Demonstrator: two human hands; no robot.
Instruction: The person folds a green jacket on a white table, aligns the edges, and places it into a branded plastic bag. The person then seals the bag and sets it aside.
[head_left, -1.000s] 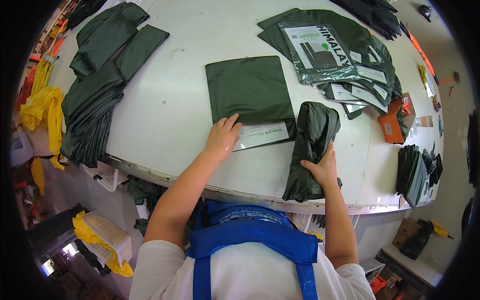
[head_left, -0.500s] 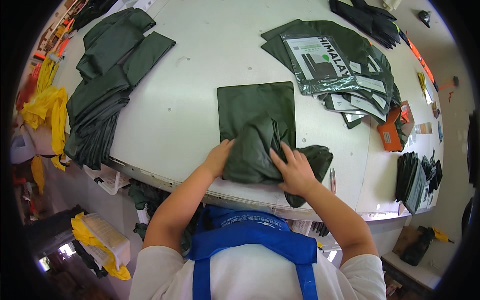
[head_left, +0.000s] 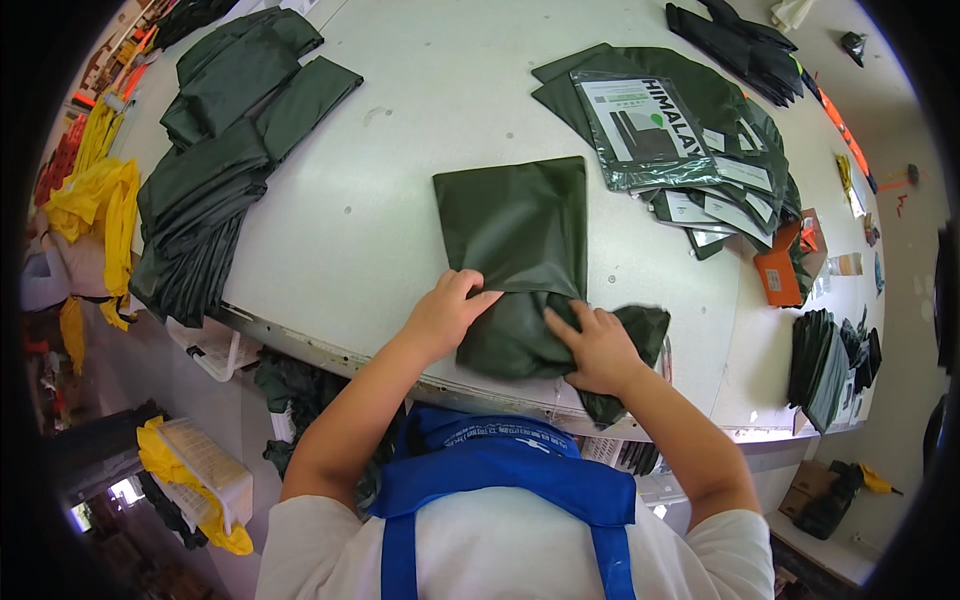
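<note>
Front edge of the worktable [head_left: 390, 230], about mid-length: a flat dark green panel [head_left: 515, 210], squared off at its far end, lying on the top with its near part running into bunched cloth [head_left: 510, 345] of the same green. Left hand [head_left: 447, 312] at the left end of the crease between the two, fingers bent, thumb laid along the crease; cannot tell if it pinches the cloth. Right hand [head_left: 600, 350] on the right side of the bunch, fingers spread over it; grip cannot be told either. A loose green fold [head_left: 645, 335] shows beyond the right hand; cloth beneath that hand reaches the front edge. Toward the left edge, overlapping dark green folded pieces [head_left: 205, 180], one long heap running to the front left corner. Toward the far right, fanned green packets [head_left: 700, 180], a clear-wrapped one [head_left: 640, 130] on top. Near the right edge, an orange box [head_left: 778, 280]; close to the front right corner, a folded dark stack [head_left: 815, 365].
</note>
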